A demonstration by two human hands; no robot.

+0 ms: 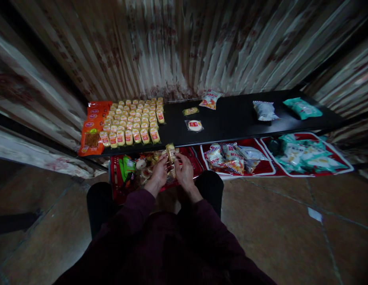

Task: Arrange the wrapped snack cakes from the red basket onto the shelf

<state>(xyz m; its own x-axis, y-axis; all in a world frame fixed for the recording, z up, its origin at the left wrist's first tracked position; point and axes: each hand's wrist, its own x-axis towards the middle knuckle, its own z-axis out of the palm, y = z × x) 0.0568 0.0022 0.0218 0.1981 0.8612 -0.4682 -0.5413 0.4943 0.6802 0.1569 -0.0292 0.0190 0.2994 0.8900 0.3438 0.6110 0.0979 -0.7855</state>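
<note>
My left hand (159, 172) and my right hand (184, 171) come together above the left red basket (112, 174), just in front of the shelf's edge. Between their fingertips is a small yellow snack cake (170, 151) in a clear wrapper, held upright with fingers closed on it from both sides. Below the hands, the basket holds mixed packets, among them a bright green packet (126, 167). Rows of similar wrapped snack cakes (129, 137) stand on the left of the black shelf (225, 126), beside orange packets (90, 126).
A flat yellow packet (190, 111), a round white packet (195, 125), a red-and-white bag (210, 99), a pale bag (264, 110) and a teal bag (302, 108) lie along the shelf. Two more baskets below hold red-and-white bags (233, 157) and teal bags (313, 156). Draped striped sheeting (184, 47) surrounds the shelf.
</note>
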